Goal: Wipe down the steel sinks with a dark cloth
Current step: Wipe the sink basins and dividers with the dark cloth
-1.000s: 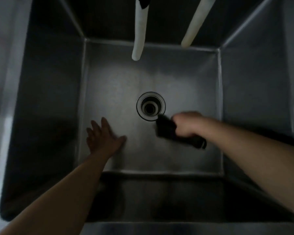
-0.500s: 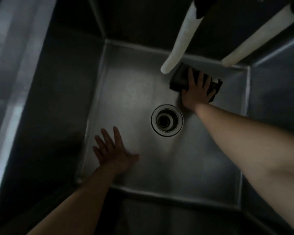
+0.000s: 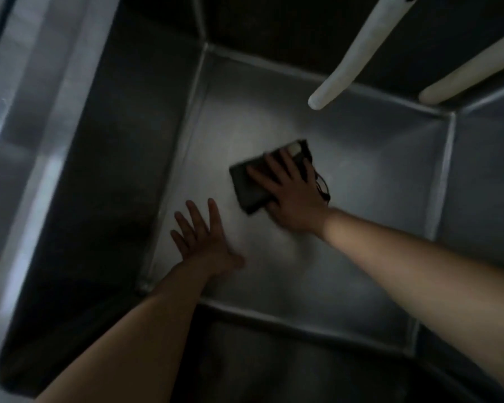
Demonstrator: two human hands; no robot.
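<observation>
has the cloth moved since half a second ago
Yes. The dark cloth, under the right hand, slid from beneath the white pipe by the back wall toward the sink's floor centre, covering the drain.

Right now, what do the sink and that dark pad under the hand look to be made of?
The sink looks like brushed stainless steel: grey, dull sheen, welded seams. The dark cloth under the right hand seems a soft folded fabric, matte, with a loose thread; its fibre is unclear.

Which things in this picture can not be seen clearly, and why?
- Drain: head view, mostly hidden under the right hand and the dark folded cloth.
- Two white hanging tubes: upper ends cut off by the top edge.
- Left hand: motion-blurred.
- Steel sink cleanliness: too dim.
</observation>
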